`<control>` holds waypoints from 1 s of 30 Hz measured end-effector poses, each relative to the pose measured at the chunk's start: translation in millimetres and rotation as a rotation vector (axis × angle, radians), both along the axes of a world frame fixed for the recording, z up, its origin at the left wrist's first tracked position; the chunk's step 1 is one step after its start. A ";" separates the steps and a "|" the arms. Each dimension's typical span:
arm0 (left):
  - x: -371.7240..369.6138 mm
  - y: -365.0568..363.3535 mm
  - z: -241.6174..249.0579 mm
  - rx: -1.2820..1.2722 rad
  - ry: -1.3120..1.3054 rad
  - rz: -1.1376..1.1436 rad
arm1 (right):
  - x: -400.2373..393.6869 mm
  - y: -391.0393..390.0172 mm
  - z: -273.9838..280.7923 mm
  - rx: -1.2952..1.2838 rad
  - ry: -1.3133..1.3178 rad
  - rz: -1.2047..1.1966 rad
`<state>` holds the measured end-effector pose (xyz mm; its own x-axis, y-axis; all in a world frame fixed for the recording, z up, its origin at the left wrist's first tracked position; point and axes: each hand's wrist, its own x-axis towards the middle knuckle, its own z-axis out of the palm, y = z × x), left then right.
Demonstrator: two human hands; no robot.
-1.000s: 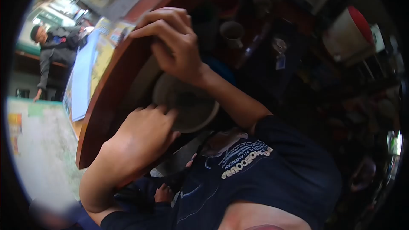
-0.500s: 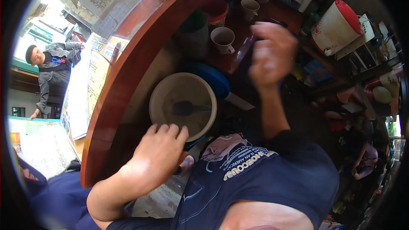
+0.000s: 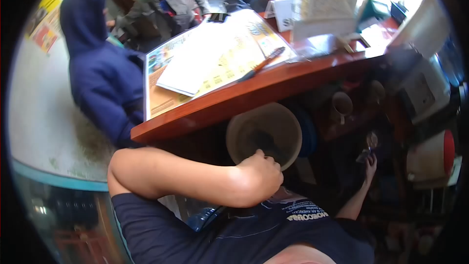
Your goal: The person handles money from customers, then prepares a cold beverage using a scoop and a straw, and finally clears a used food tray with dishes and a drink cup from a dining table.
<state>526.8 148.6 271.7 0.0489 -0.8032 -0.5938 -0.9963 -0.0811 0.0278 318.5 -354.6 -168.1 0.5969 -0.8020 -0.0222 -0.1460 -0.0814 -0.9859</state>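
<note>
Left hand (image 3: 261, 176), curled into a fist, grips the near rim of a round, pale, smooth-walled bucket (image 3: 264, 134) below the desk edge. Right hand (image 3: 370, 162), fingers closed on a small glinting object (image 3: 370, 142), too blurred to identify. Behind: curved red-brown polished wooden desk (image 3: 234, 99), bearing flat printed laminated sheets (image 3: 215, 63) and a pen (image 3: 262, 63)
</note>
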 end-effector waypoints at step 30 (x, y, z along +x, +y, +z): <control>12.4 7.9 0.3 -0.074 0.090 -0.005 | 28.4 -102.4 -22.8 -0.300 0.600 -0.494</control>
